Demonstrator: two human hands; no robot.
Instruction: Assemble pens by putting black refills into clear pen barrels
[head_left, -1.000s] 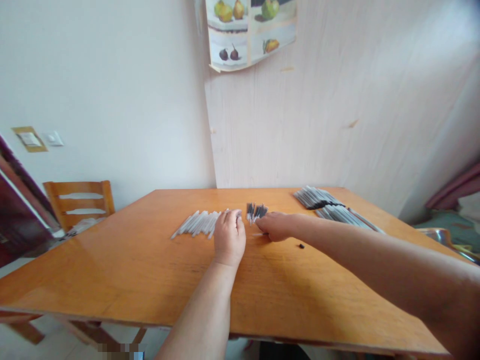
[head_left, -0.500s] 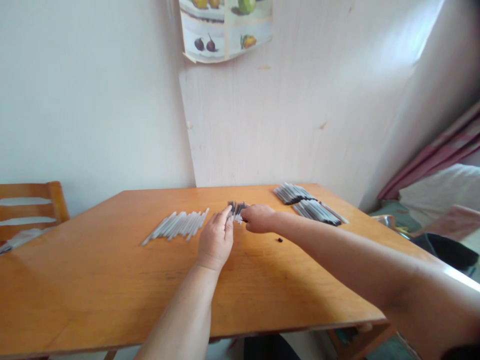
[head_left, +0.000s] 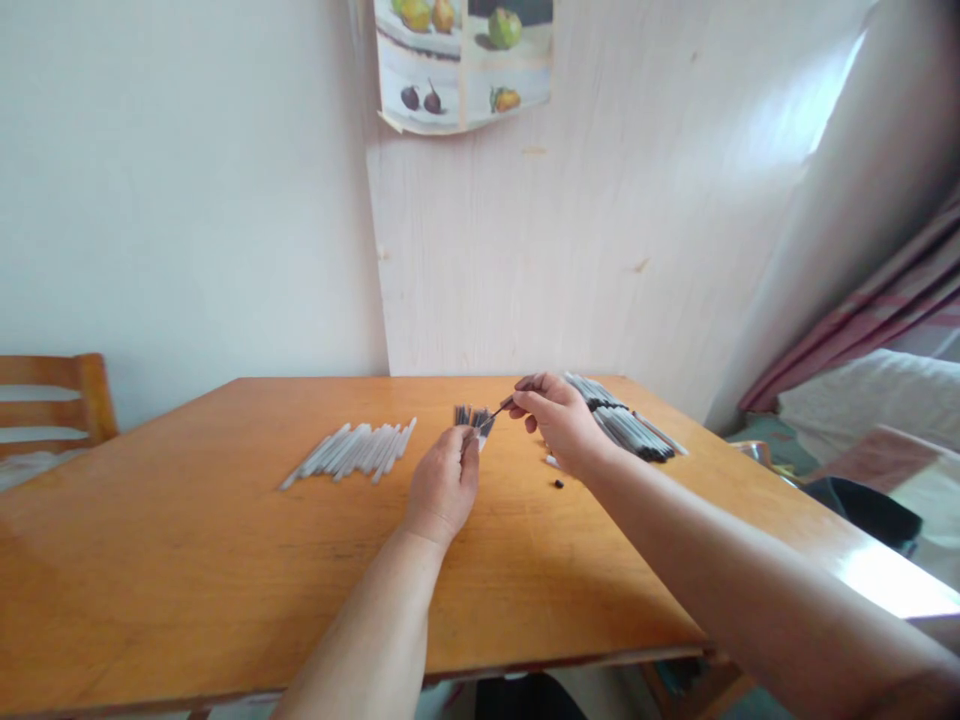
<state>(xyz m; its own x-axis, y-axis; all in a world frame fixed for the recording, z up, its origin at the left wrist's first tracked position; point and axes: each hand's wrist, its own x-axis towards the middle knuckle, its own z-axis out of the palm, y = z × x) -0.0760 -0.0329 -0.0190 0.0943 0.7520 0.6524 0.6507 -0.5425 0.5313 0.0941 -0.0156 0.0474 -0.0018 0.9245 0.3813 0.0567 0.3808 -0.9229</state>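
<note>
My left hand (head_left: 444, 482) is curled, its fingertips pinched on a thin clear tube (head_left: 480, 436) near a small heap of dark refills (head_left: 466, 414). My right hand (head_left: 559, 420) is lifted off the wooden table (head_left: 225, 560) and pinches a thin dark refill (head_left: 504, 406), whose tip points at the tube in my left hand. A row of clear white pen tubes (head_left: 352, 450) lies to the left. A pile of grey and black pens (head_left: 626, 425) lies behind my right hand.
A tiny black piece (head_left: 558, 484) lies on the table below my right wrist. A wooden chair (head_left: 52, 400) stands at the far left. A fruit poster (head_left: 465, 60) hangs on the wall. Cloth and bedding (head_left: 892, 400) lie to the right.
My right hand rose from the table and moved right, now holding a dark refill. My left hand closed on a clear tube by the refill heap. The view shifted slightly.
</note>
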